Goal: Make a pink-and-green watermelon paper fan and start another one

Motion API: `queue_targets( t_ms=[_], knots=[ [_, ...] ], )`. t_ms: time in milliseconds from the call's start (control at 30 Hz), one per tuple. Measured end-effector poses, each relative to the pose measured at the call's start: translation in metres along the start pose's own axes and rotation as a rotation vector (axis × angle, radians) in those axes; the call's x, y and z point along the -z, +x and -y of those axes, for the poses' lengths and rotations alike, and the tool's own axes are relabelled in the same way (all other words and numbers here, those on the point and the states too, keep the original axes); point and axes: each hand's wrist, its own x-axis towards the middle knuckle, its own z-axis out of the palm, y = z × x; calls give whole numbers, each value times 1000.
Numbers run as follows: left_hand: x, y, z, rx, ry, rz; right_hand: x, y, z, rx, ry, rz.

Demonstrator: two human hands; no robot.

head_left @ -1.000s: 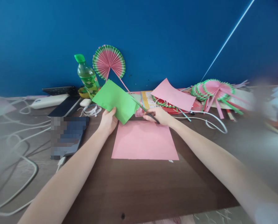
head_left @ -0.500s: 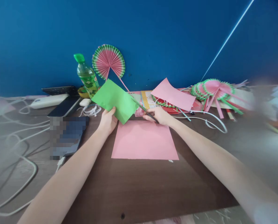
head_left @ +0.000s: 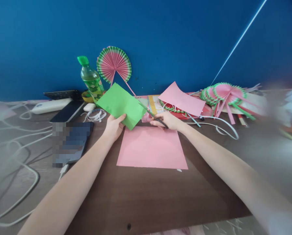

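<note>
A green paper sheet (head_left: 122, 104) is pinched between the thumb and fingers of my left hand (head_left: 114, 126) at its lower left edge, tilted and raised off the table. My right hand (head_left: 166, 120) grips dark scissors (head_left: 150, 113), whose blades reach the sheet's right edge. Whether the blades are parted is hard to tell. Below both hands a pink sheet (head_left: 152, 148) lies flat on the brown table (head_left: 146, 195).
Behind stand a green bottle (head_left: 90, 78) and a pink-green pleated fan (head_left: 114, 63). More fans (head_left: 224, 93) and a pink sheet (head_left: 182, 99) lie at the back right. Phones (head_left: 74, 142) and white cables (head_left: 35, 173) are on the left.
My left thumb has shifted slightly to the right over the green sheet. The scissors and the green sheet have barely moved.
</note>
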Motion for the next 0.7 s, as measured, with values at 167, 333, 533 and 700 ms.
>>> queue_targets(
  t_ms=[167, 333, 533, 700],
  knots=[
    [-1, 5, -11, -31, 29, -10, 13, -1, 1, -32, 58, 122],
    [3, 14, -29, -57, 76, -85, 22, -3, 3, -11, 54, 207],
    [11, 19, -38, -82, 281, -10, 25, -4, 10, -21, 51, 233],
    [15, 20, -40, -74, 466, 73, 26, -4, 10, -9, -8, 284]
  ],
)
